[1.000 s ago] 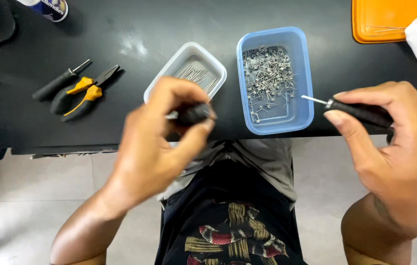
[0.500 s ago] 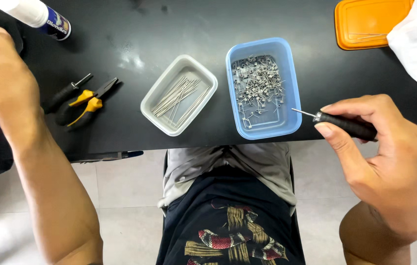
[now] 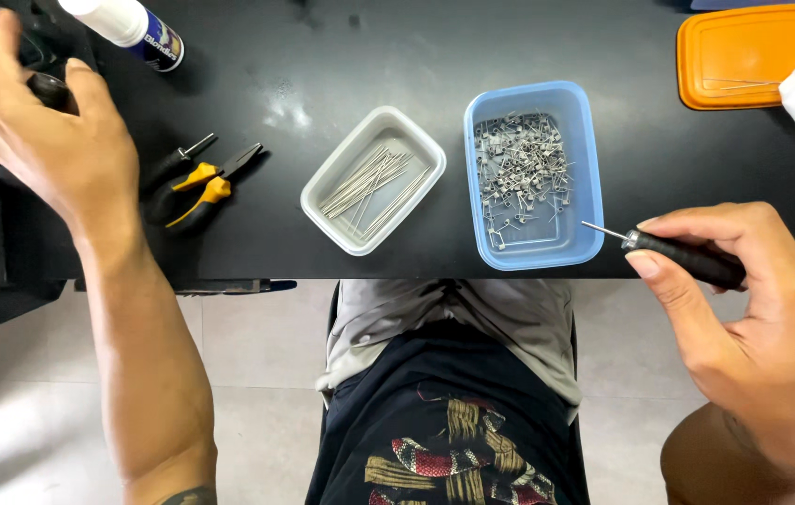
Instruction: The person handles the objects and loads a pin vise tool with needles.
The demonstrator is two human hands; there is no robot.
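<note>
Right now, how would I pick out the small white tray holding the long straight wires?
On the black tabletop, two open trays sit side by side near the front edge. The white rounded rectangular tray is the left one, turned at an angle, holding long straight metal wires; the bigger blue plastic tray beside it holds short bent pieces.

In my right hand (image 3: 762,318) I hold a black-handled tool (image 3: 687,259) level, its thin metal tip pointing left. My left hand (image 3: 47,140) covers a dark round object (image 3: 47,91).

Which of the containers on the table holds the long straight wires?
The grey-white tray, left of the blue tub; the blue tub holds short bent pieces, and the orange one is lidded.
</note>
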